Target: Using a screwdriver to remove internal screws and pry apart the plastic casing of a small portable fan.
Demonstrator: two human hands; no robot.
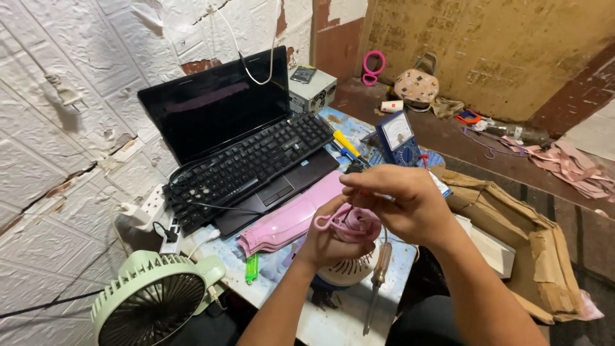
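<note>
While the left hand (330, 240) cups a pink fan (353, 224) (hook pointing left), the right hand (400, 205) pinches it.

Both hands meet at about five o'clock of the view. The left hand (333, 240) has its grip closed around a pink fan part (349, 222), and the right hand (400, 202) pinches its top. On the bench (333, 320), a laptop (240, 138) sits at eleven o'clock, a green fan (150, 298) at seven, a soldering iron (378, 282) just below the hands.

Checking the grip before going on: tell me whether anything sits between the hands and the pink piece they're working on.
Nothing visible does. The left hand cups the pink piece directly, and the right hand pinches it from above.
</note>
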